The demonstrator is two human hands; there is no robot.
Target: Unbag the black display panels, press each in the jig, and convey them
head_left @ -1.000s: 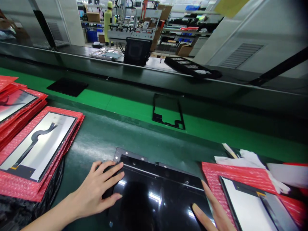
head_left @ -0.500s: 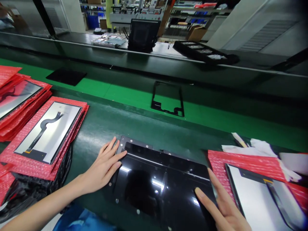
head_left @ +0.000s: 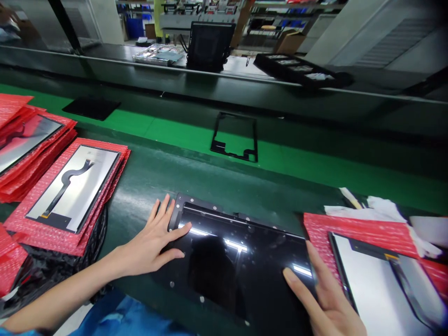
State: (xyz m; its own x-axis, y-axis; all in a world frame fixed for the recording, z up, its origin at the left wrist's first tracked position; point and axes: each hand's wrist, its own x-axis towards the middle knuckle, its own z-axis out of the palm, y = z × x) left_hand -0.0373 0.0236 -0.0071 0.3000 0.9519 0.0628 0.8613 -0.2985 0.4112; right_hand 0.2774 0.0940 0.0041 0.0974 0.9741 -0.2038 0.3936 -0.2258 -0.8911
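On the dark green worktop point(head_left: 147, 182) beside the conveyor belt point(head_left: 182, 135), your left hand point(head_left: 150, 245) lies flat, fingers spread, on the 9 o'clock edge of the glossy black display panel point(head_left: 241, 266). It has slid outward from the glass since a second ago. Your right hand point(head_left: 325, 303) presses open at the panel's 3 o'clock edge, gripping nothing. Red bubble-wrap stacks point(head_left: 70, 196) flank the panel.
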